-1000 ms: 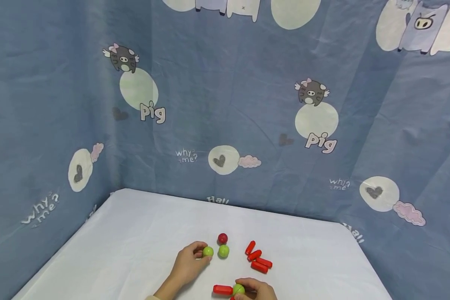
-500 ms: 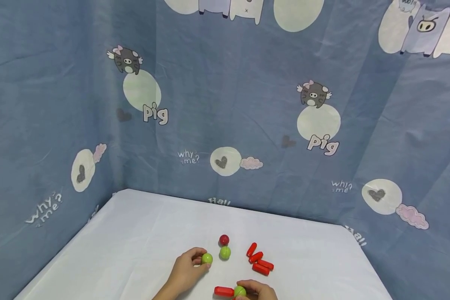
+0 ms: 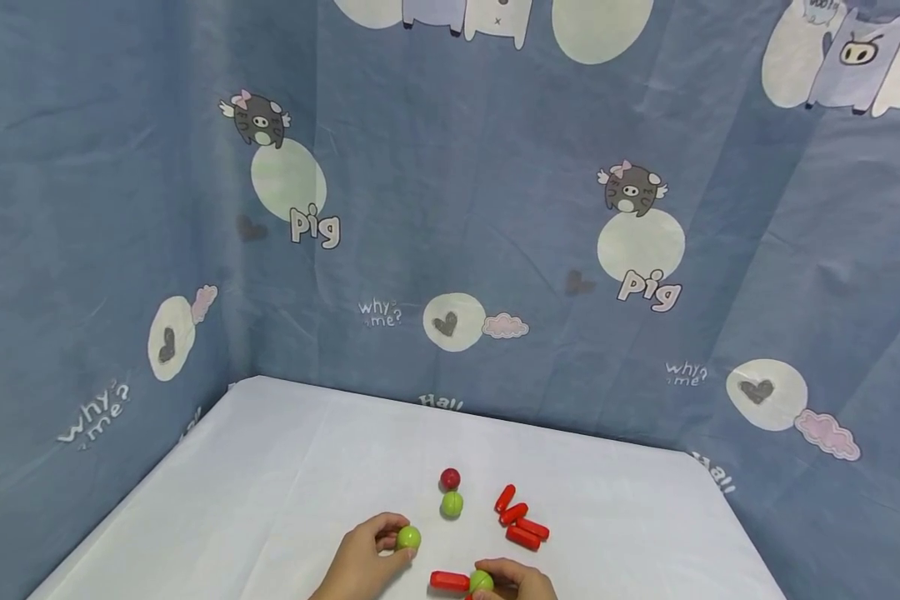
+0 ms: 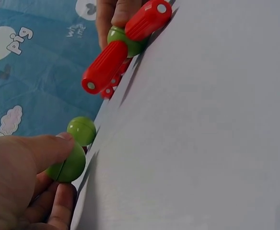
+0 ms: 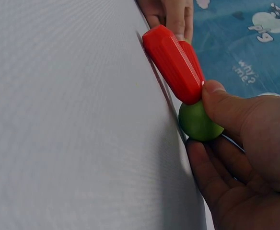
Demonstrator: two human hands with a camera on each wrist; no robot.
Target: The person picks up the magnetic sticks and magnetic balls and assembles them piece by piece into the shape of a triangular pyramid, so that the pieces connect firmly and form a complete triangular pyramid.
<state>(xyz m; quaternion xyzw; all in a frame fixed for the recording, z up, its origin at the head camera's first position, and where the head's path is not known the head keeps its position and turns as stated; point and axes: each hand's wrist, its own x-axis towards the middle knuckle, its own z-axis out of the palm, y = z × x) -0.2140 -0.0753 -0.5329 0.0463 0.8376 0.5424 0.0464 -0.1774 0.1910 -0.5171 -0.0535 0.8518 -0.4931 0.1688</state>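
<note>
Twelve o'clock here is the far side of the white desk (image 3: 307, 467), where a big blue cloth (image 3: 450, 192) with pigs on it hangs. On the left, the person's left hand (image 3: 365, 557) pinches a shiny green ball (image 3: 408, 538) with its thumb and fingers. At one o'clock from that ball, a dark red ball (image 3: 450, 478) sits on the desk. A loose green ball (image 3: 452, 504) is just beside it, at its six o'clock. It is hard to tell if those two touch. Next comes a red stick (image 3: 450, 581), at nine o'clock from a third green ball (image 3: 482, 582), with its end touching it. A second red stick (image 4: 149, 19) touches this ball too, at about seven o'clock, and the head view shows only a tiny bit of it. The person's right hand (image 3: 528, 581), at three o'clock from the third green ball, holds it with thumb and fingers. Last, at one o'clock from the third green ball, four loose red sticks (image 3: 523, 538) lie close together on the desk, two of them side by side
</note>
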